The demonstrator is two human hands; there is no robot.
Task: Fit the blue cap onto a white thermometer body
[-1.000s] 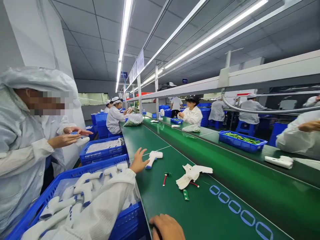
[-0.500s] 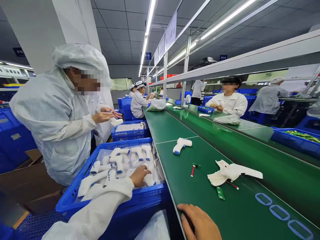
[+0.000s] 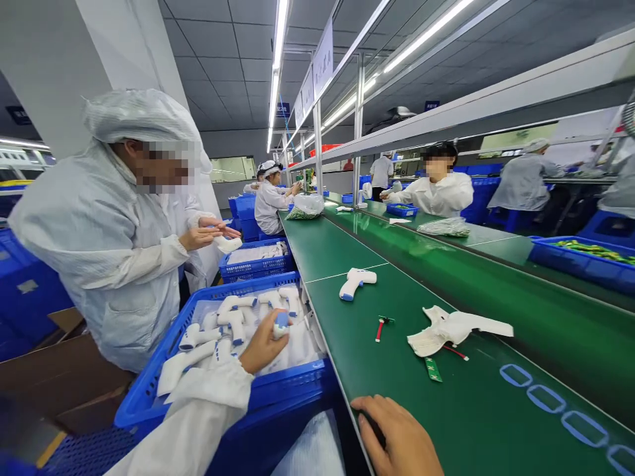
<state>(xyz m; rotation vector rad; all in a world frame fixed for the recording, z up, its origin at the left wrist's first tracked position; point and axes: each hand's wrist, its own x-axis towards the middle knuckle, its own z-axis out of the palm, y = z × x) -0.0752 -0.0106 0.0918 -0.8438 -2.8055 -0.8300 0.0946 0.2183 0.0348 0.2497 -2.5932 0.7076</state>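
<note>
My left hand is closed on a white thermometer gun, its blue end facing up. It is over a blue basket of white pistol-shaped thermometer guns. On the green bench my right hand rests at the near edge, fingers curled. A dark patch shows between thumb and forefinger; I cannot make out what it is. Beyond it are an open white housing with a red wire, a green circuit board, a small board with a red lead and another thermometer gun.
A co-worker in white stands left, handling a white part above a second blue basket. Another person sits across the bench. A sunken green belt runs along its middle. Blue-outlined rings show at the right.
My left hand has picked up a thermometer gun from the basket and lifted it slightly. My right hand stays at the bench edge. The view has shifted a little.
</note>
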